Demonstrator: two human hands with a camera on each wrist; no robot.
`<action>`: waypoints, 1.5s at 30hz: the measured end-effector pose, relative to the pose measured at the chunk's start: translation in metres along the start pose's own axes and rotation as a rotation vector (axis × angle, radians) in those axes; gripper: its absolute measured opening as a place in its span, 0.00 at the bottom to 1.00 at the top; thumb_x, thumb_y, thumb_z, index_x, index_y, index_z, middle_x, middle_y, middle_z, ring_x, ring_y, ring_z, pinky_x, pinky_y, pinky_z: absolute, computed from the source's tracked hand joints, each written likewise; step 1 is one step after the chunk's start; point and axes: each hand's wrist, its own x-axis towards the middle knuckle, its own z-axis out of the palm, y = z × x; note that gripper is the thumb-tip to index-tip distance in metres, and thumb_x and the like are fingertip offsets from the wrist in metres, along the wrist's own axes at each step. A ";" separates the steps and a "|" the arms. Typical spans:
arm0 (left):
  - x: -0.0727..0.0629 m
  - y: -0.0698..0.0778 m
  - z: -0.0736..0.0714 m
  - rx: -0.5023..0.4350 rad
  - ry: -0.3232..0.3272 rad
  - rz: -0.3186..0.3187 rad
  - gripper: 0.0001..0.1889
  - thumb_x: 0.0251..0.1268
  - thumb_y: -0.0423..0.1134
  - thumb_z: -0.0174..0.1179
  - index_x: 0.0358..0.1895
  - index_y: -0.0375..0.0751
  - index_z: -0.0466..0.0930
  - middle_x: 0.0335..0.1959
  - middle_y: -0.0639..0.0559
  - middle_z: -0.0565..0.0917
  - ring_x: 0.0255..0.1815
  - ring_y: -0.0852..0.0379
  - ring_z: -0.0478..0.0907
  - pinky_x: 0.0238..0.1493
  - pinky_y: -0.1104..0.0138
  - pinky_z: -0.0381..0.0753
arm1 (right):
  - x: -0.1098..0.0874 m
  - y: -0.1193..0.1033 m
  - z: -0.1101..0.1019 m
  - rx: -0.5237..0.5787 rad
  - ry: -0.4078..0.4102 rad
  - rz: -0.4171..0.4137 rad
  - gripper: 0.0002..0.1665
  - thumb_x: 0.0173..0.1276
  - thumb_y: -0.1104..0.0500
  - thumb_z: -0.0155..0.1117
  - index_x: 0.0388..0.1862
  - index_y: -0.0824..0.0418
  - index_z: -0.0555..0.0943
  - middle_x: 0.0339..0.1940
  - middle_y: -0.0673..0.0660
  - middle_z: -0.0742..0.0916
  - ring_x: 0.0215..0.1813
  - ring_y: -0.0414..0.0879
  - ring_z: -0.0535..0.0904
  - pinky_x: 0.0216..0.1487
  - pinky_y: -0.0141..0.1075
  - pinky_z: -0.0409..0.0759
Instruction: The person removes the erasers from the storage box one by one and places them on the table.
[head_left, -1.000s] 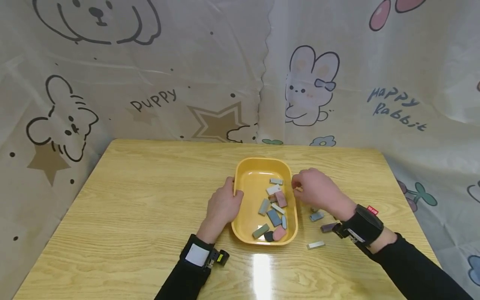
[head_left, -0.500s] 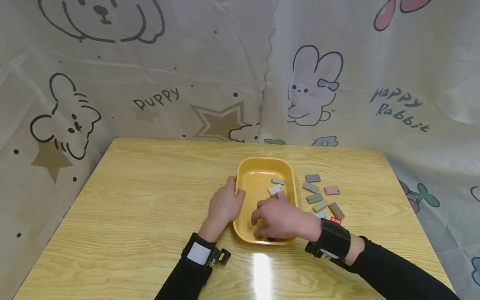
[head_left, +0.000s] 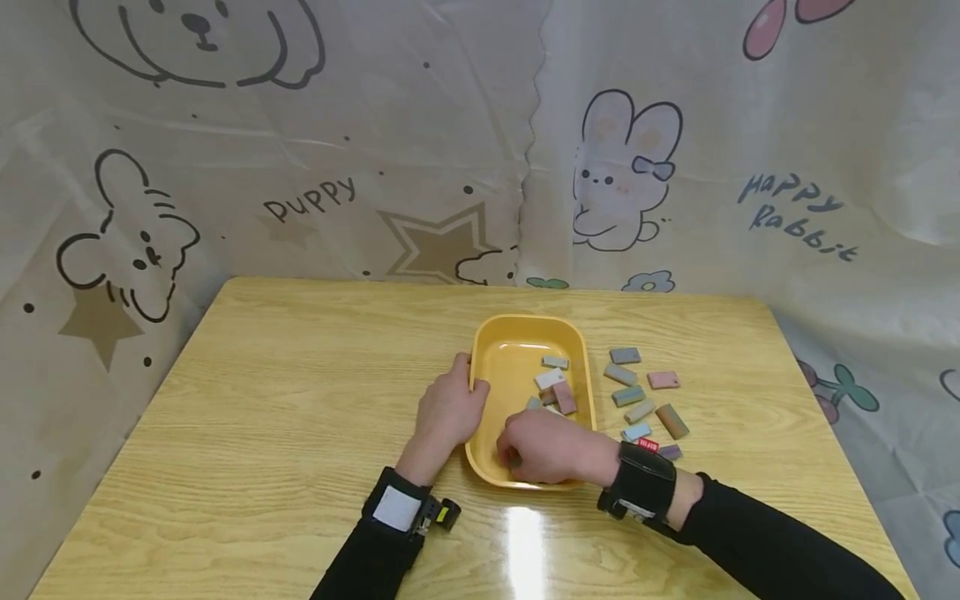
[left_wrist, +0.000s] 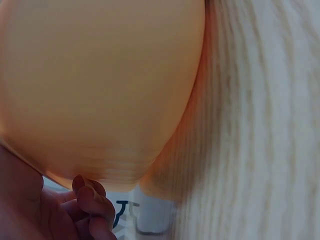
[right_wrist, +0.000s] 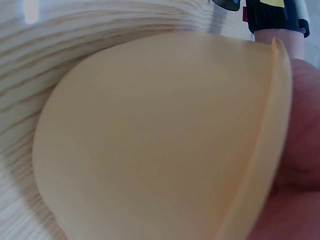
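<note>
My right hand (head_left: 542,448) is reaching into the near part of the tray (head_left: 501,375), fingers curling down towards its floor. It is no longer hovering by the right rim, as it was a second ago, nor spreading its fingers as it was half a second ago. It is bunching lower now, so the work is centring on the blocks inside the tray rather than those on the table. As far as I am making out, a greenish block (head_left: 513,461) is showing right at my fingertips; my knuckles are covering the rest, and I cannot tell whether I am pinching it. The right wrist view is giving me only the tray's outer wall and part of a hand.

My left hand (head_left: 448,408) is gripping the tray's left rim, thumb lying over the inside, fingers bending round the outside.

Just beyond my right knuckles, a teal block (head_left: 532,403) is peeking out. Farther up the tray, a pink block (head_left: 563,397) is leaning against a brown block (head_left: 548,398), a white block (head_left: 550,379) is lying just past them, and a pale block (head_left: 555,362) is resting apart, nearest the far end.

To the right, on the table (head_left: 300,400), a purple block (head_left: 670,452) is lying near my wristband (head_left: 643,479). Past it a blue block (head_left: 636,432) and a tan block (head_left: 672,422) are sitting, with a grey block (head_left: 625,356) lying farthest. Behind everything, a printed curtain (head_left: 450,125) is hanging.
</note>
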 end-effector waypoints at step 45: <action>0.000 0.000 0.003 0.000 0.023 0.001 0.24 0.71 0.47 0.48 0.67 0.44 0.65 0.23 0.50 0.76 0.17 0.57 0.74 0.20 0.63 0.72 | -0.140 0.130 -0.025 0.086 0.629 0.649 0.19 0.69 0.57 0.60 0.52 0.70 0.79 0.47 0.69 0.82 0.43 0.61 0.79 0.39 0.53 0.76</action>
